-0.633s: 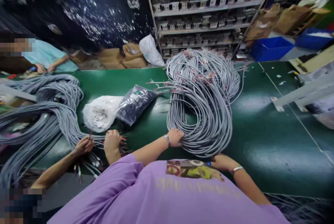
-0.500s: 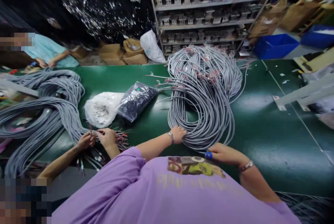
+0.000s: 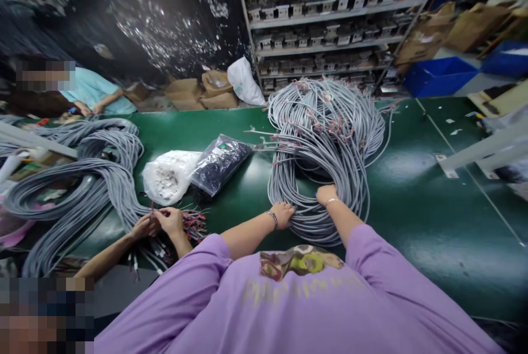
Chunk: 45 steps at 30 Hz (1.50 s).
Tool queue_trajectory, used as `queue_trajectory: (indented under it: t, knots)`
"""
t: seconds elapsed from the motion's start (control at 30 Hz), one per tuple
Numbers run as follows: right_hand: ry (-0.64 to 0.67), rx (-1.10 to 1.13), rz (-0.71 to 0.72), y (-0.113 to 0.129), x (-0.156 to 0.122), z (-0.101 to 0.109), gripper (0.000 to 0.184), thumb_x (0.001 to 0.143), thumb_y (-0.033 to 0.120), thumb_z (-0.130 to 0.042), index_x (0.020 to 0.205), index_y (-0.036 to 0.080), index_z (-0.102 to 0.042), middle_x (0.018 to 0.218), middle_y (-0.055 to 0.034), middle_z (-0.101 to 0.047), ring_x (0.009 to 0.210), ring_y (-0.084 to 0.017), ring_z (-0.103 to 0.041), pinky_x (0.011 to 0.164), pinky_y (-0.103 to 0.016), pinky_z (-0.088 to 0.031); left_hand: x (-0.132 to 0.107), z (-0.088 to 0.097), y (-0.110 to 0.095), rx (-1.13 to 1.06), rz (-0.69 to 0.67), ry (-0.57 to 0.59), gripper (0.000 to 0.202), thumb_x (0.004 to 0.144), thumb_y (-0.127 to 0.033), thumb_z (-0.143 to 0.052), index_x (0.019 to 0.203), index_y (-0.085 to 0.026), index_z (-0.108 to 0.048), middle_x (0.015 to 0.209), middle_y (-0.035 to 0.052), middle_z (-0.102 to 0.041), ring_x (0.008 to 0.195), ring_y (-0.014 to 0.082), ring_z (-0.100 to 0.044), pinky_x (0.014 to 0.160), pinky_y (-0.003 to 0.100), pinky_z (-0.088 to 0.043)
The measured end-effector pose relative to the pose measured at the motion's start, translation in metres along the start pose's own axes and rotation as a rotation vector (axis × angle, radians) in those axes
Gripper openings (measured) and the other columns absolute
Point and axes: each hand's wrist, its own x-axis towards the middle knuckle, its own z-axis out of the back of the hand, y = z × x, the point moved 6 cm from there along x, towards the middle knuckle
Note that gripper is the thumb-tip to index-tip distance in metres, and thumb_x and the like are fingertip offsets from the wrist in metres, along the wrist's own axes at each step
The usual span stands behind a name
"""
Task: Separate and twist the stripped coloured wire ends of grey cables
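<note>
Grey cable coil is lying on green worktop | left hand is gripping near edge, right hand inner edge, both curled closed | left of coil: clear plastic bag is holding black contents, white plastic bag whitish pieces

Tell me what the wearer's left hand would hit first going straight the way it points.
The left hand would meet the grey cables at the near side of the coil first; its fingers appear to be against them, though exact contact is hard to judge.
</note>
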Motion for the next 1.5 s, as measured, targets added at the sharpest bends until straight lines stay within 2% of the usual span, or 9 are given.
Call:
queue_trajectory:
  t: [0.17,0.37,0.47,0.6,0.87,1.0,1.13,1.37,1.5]
  knots:
    - [0.017,0.188,-0.237,-0.072,-0.07,-0.025,0.04,0.094,0.023,-0.05,0.123,-0.002,-0.061,0.108,-0.0309,-0.07,0.116,-0.038,-0.066,0.103,-0.053,-0.043,0.002,0.0,-0.015,0.022,-0.061,-0.007,0.058,0.083,-0.041,-0.057,0.134,-0.013,-0.054,0.127,0.0196,-0.059,0.117,0.0344,-0.057,0.095,0.046,-0.047]
    - [-0.11,0.713,-0.618,-0.143,-0.143,-0.049,0.038,0.097,0.031,-0.044,0.13,0.013,-0.045,0.115,-0.0172,-0.069,0.098,-0.023,-0.075,0.087,-0.035,-0.059,-0.003,-0.004,-0.032,0.056,-0.11,-0.011,0.05,0.076,-0.027,-0.063,0.122,-0.009,-0.06,0.121,0.0225,-0.059,0.11,0.0335,-0.057,0.093,0.045,-0.046]
    - [-0.221,1.281,-0.78,-0.164,-0.157,-0.061,0.029,0.09,0.029,-0.054,0.117,0.023,-0.044,0.121,-0.01,-0.063,0.076,-0.017,-0.076,0.071,-0.032,-0.061,-0.006,-0.004,-0.034,0.056,-0.116,-0.021,0.05,0.074,-0.025,-0.064,0.121,-0.008,-0.06,0.12,0.0224,-0.06,0.108,0.0332,-0.056,0.092,0.045,-0.044]
    - [-0.273,1.313,-0.762,-0.172,-0.137,-0.048,0.015,0.087,0.021,-0.051,0.102,0.019,-0.051,0.093,-0.0062,-0.069,0.063,-0.013,-0.068,0.056,-0.022,-0.053,-0.008,-0.005,-0.031,0.008,-0.118,-0.058,0.047,0.075,-0.025,-0.065,0.121,-0.017,-0.062,0.121,0.018,-0.061,0.108,0.0336,-0.055,0.091,0.047,-0.041]
    - [-0.56,0.384,0.243,-0.016,0.033,0.13,0.039,0.093,0.027,-0.046,0.126,0.015,-0.063,0.12,-0.014,-0.071,0.111,-0.025,-0.064,0.099,-0.038,-0.048,-0.009,-0.011,-0.023,-0.034,-0.106,-0.086,0.053,0.075,-0.04,-0.07,0.124,-0.022,-0.06,0.121,0.0136,-0.062,0.11,0.0324,-0.055,0.091,0.047,-0.043]
    - [-0.463,-0.107,0.421,0.062,0.128,0.175,0.044,0.093,0.016,-0.04,0.129,0.006,-0.063,0.132,-0.0218,-0.063,0.128,-0.029,-0.052,0.109,-0.041,-0.036,-0.007,-0.021,-0.021,-0.013,-0.103,-0.044,0.042,0.078,-0.035,-0.063,0.12,-0.027,-0.062,0.118,0.0126,-0.064,0.105,0.0324,-0.057,0.087,0.048,-0.046]
    - [-0.424,-0.161,0.383,0.075,0.192,0.185,0.049,0.094,0.016,-0.037,0.137,0.013,-0.058,0.143,-0.0157,-0.058,0.141,-0.033,-0.038,0.115,-0.058,-0.022,-0.004,-0.034,-0.016,-0.01,-0.059,-0.059,0.038,0.084,-0.036,-0.055,0.121,-0.034,-0.063,0.116,0.0085,-0.066,0.103,0.0297,-0.06,0.082,0.046,-0.047]
    - [-0.331,-0.226,-0.241,-0.042,0.215,0.219,0.049,0.097,0.031,-0.042,0.141,0.018,-0.058,0.154,-0.0167,-0.044,0.15,-0.043,-0.017,0.112,-0.071,-0.005,-0.004,-0.042,-0.009,0.011,-0.027,-0.025,0.036,0.089,-0.04,-0.049,0.121,-0.031,-0.063,0.115,0.0083,-0.066,0.102,0.0279,-0.061,0.082,0.042,-0.047]
    - [-0.187,-0.123,-0.505,-0.16,0.145,0.192,0.053,0.099,0.027,-0.032,0.149,0.016,-0.049,0.142,-0.0291,-0.053,0.133,-0.043,-0.05,0.098,-0.072,-0.03,-0.009,-0.032,-0.01,0.0,-0.028,-0.014,0.04,0.088,-0.043,-0.049,0.124,-0.031,-0.061,0.118,0.0079,-0.065,0.105,0.0273,-0.059,0.087,0.042,-0.045]
